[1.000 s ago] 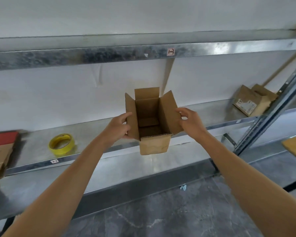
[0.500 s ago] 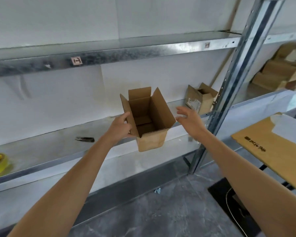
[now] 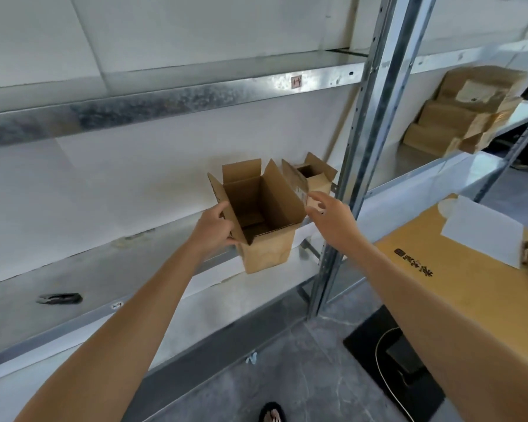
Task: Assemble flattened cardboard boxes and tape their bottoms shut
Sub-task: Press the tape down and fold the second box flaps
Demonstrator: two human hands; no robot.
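An assembled brown cardboard box (image 3: pixel 267 252) with its top flaps open hangs in the air in front of the metal shelf (image 3: pixel 98 275). My left hand (image 3: pixel 212 228) grips its left wall and flap. Just right of the box, my right hand (image 3: pixel 329 219) hovers with fingers spread and holds nothing. A second open box (image 3: pixel 316 181) stands on the shelf behind, beside the upright post (image 3: pixel 357 166).
A dark tool (image 3: pixel 60 298) lies on the shelf at the left. A yellow board (image 3: pixel 457 278) with white paper (image 3: pixel 482 231) is at the right. Stacked cardboard boxes (image 3: pixel 467 114) sit on the far right shelf. A black mat (image 3: pixel 393 357) and my foot (image 3: pixel 272 414) are on the floor.
My view and the box have shifted right along the shelf, towards the second box. My right hand let go of the box; the left hand alone keeps it.
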